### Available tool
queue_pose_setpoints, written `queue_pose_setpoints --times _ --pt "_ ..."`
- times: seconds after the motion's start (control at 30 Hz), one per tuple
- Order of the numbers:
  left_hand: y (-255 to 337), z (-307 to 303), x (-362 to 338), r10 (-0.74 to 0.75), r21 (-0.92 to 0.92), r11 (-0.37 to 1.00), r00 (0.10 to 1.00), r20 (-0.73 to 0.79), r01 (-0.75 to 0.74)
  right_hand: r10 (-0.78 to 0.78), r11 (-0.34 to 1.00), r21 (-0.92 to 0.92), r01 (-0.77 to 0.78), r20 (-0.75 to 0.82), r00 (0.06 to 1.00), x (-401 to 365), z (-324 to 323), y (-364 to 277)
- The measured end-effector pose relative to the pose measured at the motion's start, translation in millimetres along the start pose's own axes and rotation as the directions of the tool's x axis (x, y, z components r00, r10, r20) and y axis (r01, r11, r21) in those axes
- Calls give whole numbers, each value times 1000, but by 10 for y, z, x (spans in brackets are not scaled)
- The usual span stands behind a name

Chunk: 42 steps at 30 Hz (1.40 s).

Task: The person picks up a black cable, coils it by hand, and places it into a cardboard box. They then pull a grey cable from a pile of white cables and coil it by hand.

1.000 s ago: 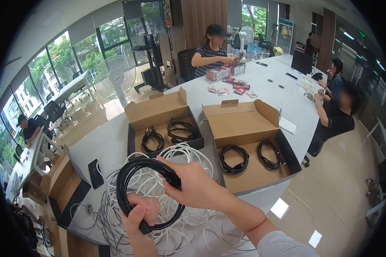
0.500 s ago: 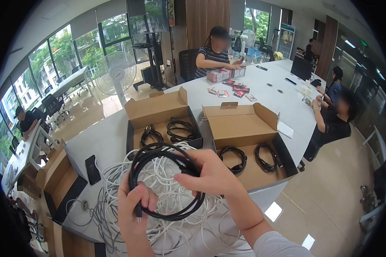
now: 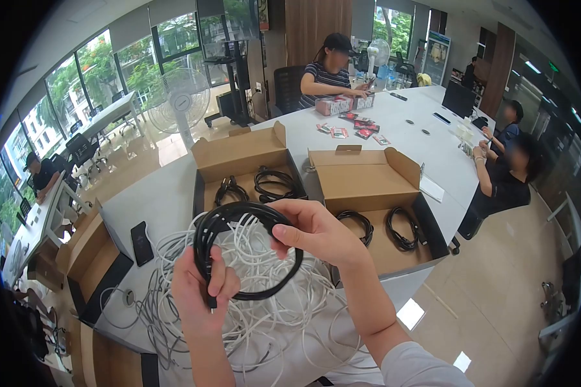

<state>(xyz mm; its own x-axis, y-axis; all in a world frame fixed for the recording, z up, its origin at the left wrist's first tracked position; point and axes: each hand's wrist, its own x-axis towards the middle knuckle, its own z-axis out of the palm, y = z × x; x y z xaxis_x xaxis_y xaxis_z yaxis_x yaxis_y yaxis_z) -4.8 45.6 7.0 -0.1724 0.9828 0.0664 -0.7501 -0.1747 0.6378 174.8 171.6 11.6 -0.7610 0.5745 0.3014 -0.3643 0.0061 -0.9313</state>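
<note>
Left hand (image 3: 200,290): fist closed round the left side of the black cable (image 3: 232,211), whose plug end sticks out below the fist
Right hand (image 3: 313,232): fingers and thumb pinched on the loop's upper right
Black cable: coiled in a ring, held by both hands in the air above the white cables (image 3: 239,342)
White cables: loose tangled heap on the surface (image 3: 168,200), just under the hands
Phone (image 3: 141,242): dark, flat on the surface left of the heap
Left box (image 3: 239,155): open cardboard, two coiled black cables side by side inside
Right box (image 3: 368,187): open cardboard, two more black coils inside, apart from each other
Change: a second ago the left hand held the ring at its bottom; now it grips the left side, the right hand sits higher, and the ring is tighter
Axis: the ring faces the camera, a little wider than tall, long axis left to right; plug end points down
</note>
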Motion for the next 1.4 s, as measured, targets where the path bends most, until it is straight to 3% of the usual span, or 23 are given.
queue_pose_setpoints --times 0.1,0.13,0.2,0.23,0.33,0.43,0.5,0.53,0.6,0.63,0.73,0.83,0.87,1.07,1.2,1.3,1.37,1.4 --pt "12 -47 -15 110 208 970 992 69 -122 -16 998 -64 14 -29 999 7 57 8" --pt "7 -55 -24 97 255 961 993 60 -109 0 984 -178 -6 -38 999 16 51 7" --pt "-6 -69 -50 69 348 934 997 38 -78 -60 975 -219 48 -49 997 18 50 64" --pt "-12 -50 -48 52 345 937 998 34 -61 -89 968 -239 73 -54 995 17 56 76" --pt "-32 -14 -43 -14 287 958 999 49 0 11 990 -138 -24 -94 996 -18 89 -48" --pt "-25 -12 -39 -103 176 981 991 83 87 151 988 -21 -150 50 987 -81 73 -178" --pt "-12 55 -83 -161 161 975 986 35 153 193 981 -58 -187 123 973 -69 64 -199" --pt "14 32 -84 -212 110 973 973 88 202 217 975 -76 -207 162 963 -61 65 -195" --pt "87 -45 -90 -297 13 954 935 195 301 184 975 -151 -165 119 976 -36 55 -138" --pt "86 -49 -94 -262 109 963 955 140 248 167 971 -188 -146 102 981 -16 53 -96" --pt "59 -29 -84 -130 412 906 991 42 101 -78 964 -255 73 -8 997 9 77 39" --pt "10 -22 -52 -181 543 832 980 77 111 -176 861 -491 130 -48 983 -60 86 -60" --pt "1 -28 -49 -198 559 821 976 88 116 -199 860 -489 149 -52 979 -87 95 -78" --pt "49 -43 -74 -312 633 760 937 159 145 -39 810 -585 48 28 999 -227 68 -273" --pt "60 -33 -99 -335 623 770 918 213 136 102 854 -520 -3 161 982 -246 -19 -318" --pt "89 21 -148 -302 599 790 934 190 133 0 862 -496 104 205 979 -257 -20 -264" --pt "48 52 -164 -235 584 806 959 158 101 -95 746 -616 254 279 956 -251 47 -280" --pt "31 43 -179 -171 578 814 976 136 62 -110 732 -639 237 232 967 -272 153 -312"
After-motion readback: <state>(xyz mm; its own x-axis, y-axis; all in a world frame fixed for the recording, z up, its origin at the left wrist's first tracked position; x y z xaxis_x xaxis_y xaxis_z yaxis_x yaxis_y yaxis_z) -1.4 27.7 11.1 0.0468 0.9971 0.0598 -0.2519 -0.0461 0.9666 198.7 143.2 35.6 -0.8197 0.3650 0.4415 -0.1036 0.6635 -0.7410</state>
